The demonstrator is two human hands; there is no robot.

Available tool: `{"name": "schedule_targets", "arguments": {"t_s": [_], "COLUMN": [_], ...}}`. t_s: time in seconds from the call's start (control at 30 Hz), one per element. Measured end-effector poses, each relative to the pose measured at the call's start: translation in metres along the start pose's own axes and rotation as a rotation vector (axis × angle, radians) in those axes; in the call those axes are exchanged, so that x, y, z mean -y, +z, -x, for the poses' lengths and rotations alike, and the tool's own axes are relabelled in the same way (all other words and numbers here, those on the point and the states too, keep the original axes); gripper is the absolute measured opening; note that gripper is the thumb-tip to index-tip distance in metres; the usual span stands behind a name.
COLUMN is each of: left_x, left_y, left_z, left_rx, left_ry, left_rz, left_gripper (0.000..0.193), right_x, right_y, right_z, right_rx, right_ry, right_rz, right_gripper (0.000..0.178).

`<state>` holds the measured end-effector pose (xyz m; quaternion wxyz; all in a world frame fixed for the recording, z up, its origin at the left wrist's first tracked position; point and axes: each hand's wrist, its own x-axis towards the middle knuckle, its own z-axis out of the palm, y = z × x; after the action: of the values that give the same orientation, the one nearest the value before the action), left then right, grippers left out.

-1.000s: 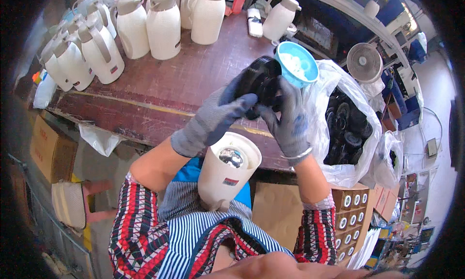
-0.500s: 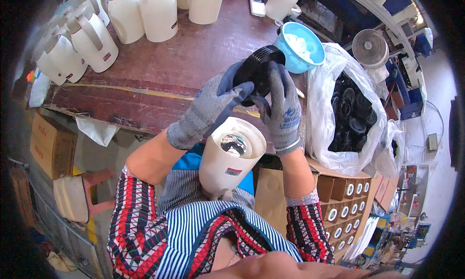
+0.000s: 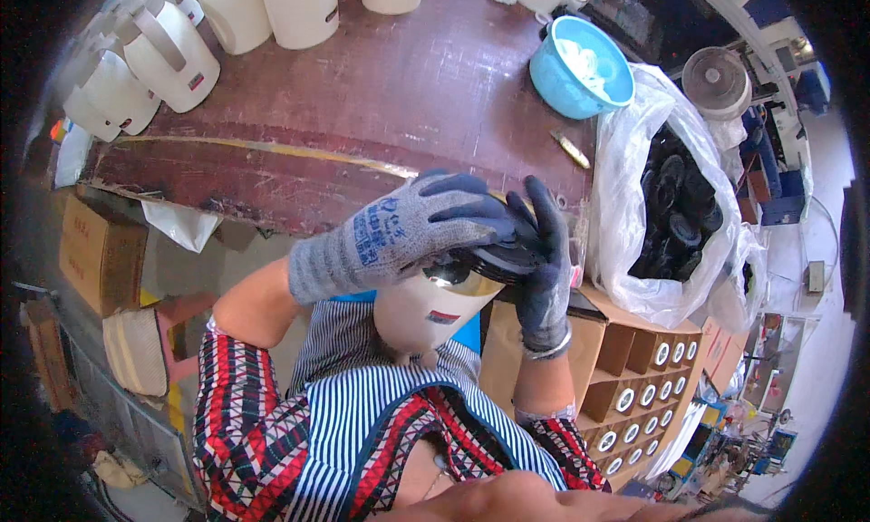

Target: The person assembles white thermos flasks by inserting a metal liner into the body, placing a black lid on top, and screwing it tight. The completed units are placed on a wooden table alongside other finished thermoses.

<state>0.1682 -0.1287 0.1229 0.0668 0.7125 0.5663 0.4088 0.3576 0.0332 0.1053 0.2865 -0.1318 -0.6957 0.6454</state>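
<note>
A black round plastic part (image 3: 507, 263) is grasped between the gloved left hand (image 3: 426, 221) and the gloved right hand (image 3: 544, 268), the grip closed from both sides, apparently so that it is steadied over the mouth of the white jug body (image 3: 410, 315). The body is propped mouth-up in the lap, off the near edge of the bench (image 3: 381, 96), probably to leave both hands free. By the bench's right end, a clear bag (image 3: 616, 241) of black parts (image 3: 675, 216) is set within reach. The mouth is partly covered; the left thumb is hidden; whether one piece or a stack is held cannot be told. White jugs (image 3: 299, 14) toward the far edge are cut off.
</note>
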Motion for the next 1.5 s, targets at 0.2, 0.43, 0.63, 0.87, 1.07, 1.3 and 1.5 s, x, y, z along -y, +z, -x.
{"name": "schedule_targets", "arguments": {"t_s": [0.2, 0.43, 0.63, 0.87, 1.07, 1.3, 1.5], "left_x": [0.02, 0.013, 0.019, 0.019, 0.003, -0.047, 0.045], "left_y": [0.031, 0.057, 0.058, 0.059, 0.05, 0.048, 0.062], "left_z": [0.035, 0.049, 0.045, 0.048, 0.051, 0.03, 0.048], "left_rx": [-0.127, -0.289, -0.331, -0.309, -0.266, -0.226, -0.29], "left_ry": [-0.149, -0.408, -0.343, -0.286, -0.295, -0.316, -0.427], "left_rz": [0.403, 0.827, 0.683, 0.511, 0.245, -0.193, 1.119], "left_gripper": [0.073, 0.068, 0.059, 0.054, 0.051, 0.053, 0.051], "right_x": [-0.039, -0.056, -0.059, -0.067, -0.04, -0.074, 0.016], "right_y": [-0.011, -0.014, 0.003, -0.01, -0.022, -0.023, 0.018], "right_z": [0.004, 0.004, 0.012, 0.011, 0.008, 0.005, 0.05], "right_rx": [0.07, 0.148, 0.065, 0.201, 0.358, 0.344, 0.188], "right_ry": [-0.132, -0.162, -0.148, -0.14, -0.28, -0.19, -0.255], "right_rz": [0.179, 0.09, -0.024, -0.052, 0.252, -0.157, 0.649], "right_gripper": [0.074, 0.074, 0.073, 0.07, 0.052, 0.049, 0.053]}}
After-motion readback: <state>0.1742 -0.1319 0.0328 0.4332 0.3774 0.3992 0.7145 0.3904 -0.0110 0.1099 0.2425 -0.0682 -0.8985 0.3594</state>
